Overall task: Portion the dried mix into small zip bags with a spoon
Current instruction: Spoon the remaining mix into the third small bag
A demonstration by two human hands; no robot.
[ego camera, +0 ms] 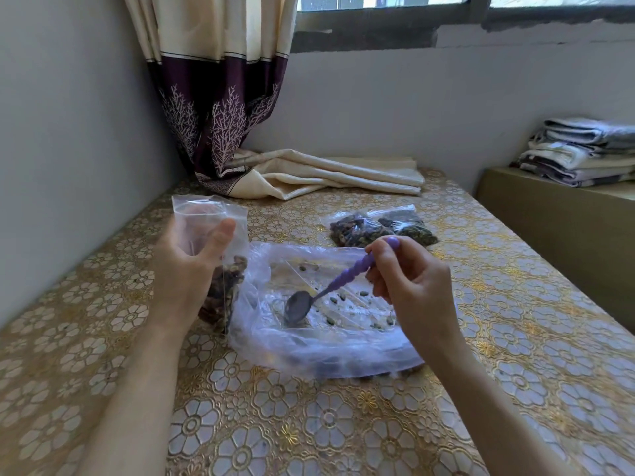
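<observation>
**Scraping the last of the mix toward the small bag**

While our left hand (192, 269) holds the small zip bag (214, 255) upright, we work the spoon (326, 290) with our right hand (409, 286) inside the large plastic bag (330, 352). The left fingers (221, 235) are curled around the small bag and clamped on its clear upper part, thumb in front, so that the mouth stays up and the brown dried mix already in its lower half does not fall out. We keep it just beside the left edge of the large bag, we think in order to make the way of the spoon short.

The right fingers (379, 255) are closed in a pinch on the top end of the purple, beaded handle. The handle slopes down to the left and the bowl lies low on the plastic, among a few scattered seeds (343, 298). It seems that we hold the spoon so far back to reach the bottom of the bag and to sweep the loose pieces together. If the bowl carries anything, we cannot tell.

The large bag lies open and nearly flat on the counter (309, 424), with more dark pieces gathered at its near edge. Behind it, well apart from our hands, two filled bags (378, 226) lie side by side, so they are not in the way. We judge that the portioning is close to its end.
</observation>
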